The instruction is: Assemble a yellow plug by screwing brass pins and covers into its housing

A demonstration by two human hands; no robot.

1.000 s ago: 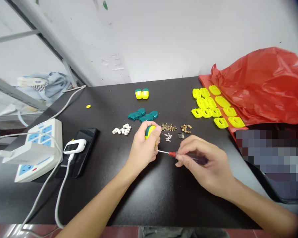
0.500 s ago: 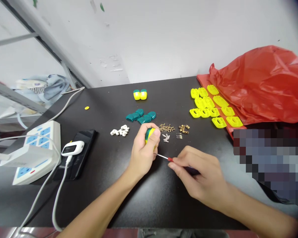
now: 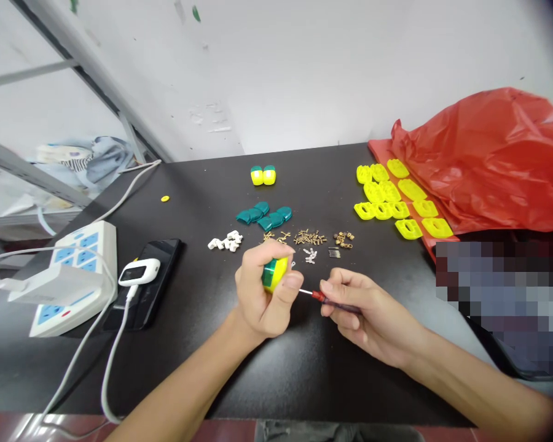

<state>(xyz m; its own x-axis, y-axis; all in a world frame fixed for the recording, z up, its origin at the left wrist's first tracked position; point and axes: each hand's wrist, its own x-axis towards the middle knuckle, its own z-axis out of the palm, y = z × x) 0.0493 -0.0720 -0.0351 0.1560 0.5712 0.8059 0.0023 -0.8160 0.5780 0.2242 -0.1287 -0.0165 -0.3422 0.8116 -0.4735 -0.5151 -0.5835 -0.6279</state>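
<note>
A green and yellow plastic housing (image 3: 275,274) is wrapped in the fingers of my left hand (image 3: 265,294). My right hand (image 3: 364,307) pinches a screwdriver (image 3: 334,302) with a red collar and a dark handle; its metal shaft points left and meets the right side of the housing, where the tip is hidden. Just beyond my hands lie brass screws (image 3: 309,237), small brass blocks (image 3: 343,239), small clear pieces (image 3: 310,255), thin pins (image 3: 334,252) and white parts (image 3: 225,241). Several dark green covers (image 3: 265,216) sit behind them.
Two green-yellow housings (image 3: 263,175) stand farther back. Yellow shells (image 3: 382,191) lie at the right beside a red plastic bag (image 3: 493,159). At the left are a power strip (image 3: 80,270), a black phone (image 3: 163,264), a white device (image 3: 139,272) and cables. A yellow piece (image 3: 164,198) lies farther back.
My left hand has turned the housing, showing more of its green and yellow sides. The fingers of my right hand have shifted on the screwdriver, uncovering more of its handle. The view has shifted slightly.
</note>
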